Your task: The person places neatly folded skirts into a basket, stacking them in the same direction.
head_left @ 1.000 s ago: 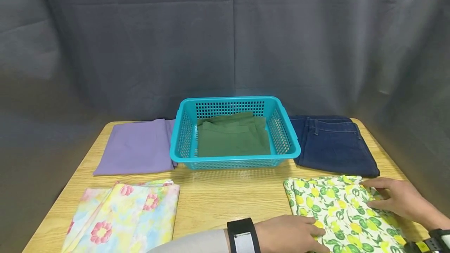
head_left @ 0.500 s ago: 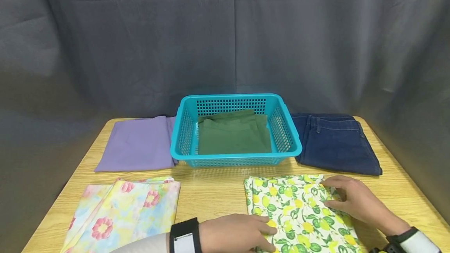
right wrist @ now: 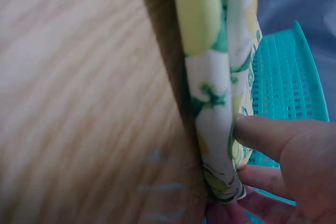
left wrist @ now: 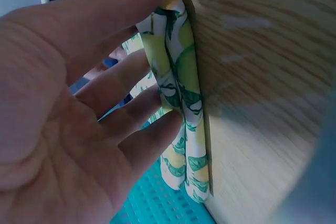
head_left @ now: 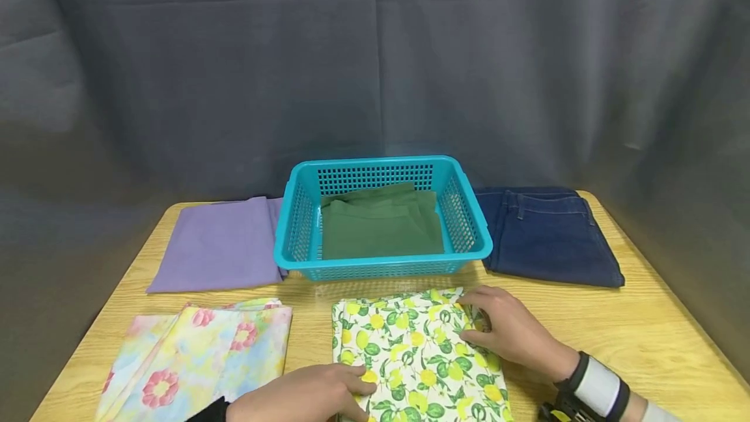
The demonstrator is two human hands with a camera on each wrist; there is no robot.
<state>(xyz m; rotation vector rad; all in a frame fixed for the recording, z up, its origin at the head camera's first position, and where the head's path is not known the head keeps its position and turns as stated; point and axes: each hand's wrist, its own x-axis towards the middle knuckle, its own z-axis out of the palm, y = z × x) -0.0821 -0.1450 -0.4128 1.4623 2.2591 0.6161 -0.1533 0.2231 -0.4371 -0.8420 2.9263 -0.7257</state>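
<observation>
A folded white cloth (head_left: 422, 357) with a lemon and leaf print lies flat on the wooden table in the head view. My left hand (head_left: 299, 393) rests along its left edge, with slightly bent fingers touching the top layer. At the far right corner, my right hand (head_left: 512, 327) touches the same cloth with thumb and index finger spread apart. In the left wrist view, the fingertips of my left hand (left wrist: 94, 93) lie on the rounded folds. The right wrist view has my right hand (right wrist: 294, 166) against the end of the folded cloth (right wrist: 210, 103).
A turquoise basket (head_left: 383, 266) holds folded dark green fabric (head_left: 383, 230). A folded purple cloth (head_left: 217, 246) lies at the basket's left, folded navy jeans (head_left: 553, 239) at its right. At the front left is a pastel flowered cloth (head_left: 199, 357). A dark curtain (head_left: 375, 57) hangs behind.
The lemon-print cloth has slid left across the table, from the front right to below the basket. Both my hands have moved left with it. The basket and other cloths have stayed put.
</observation>
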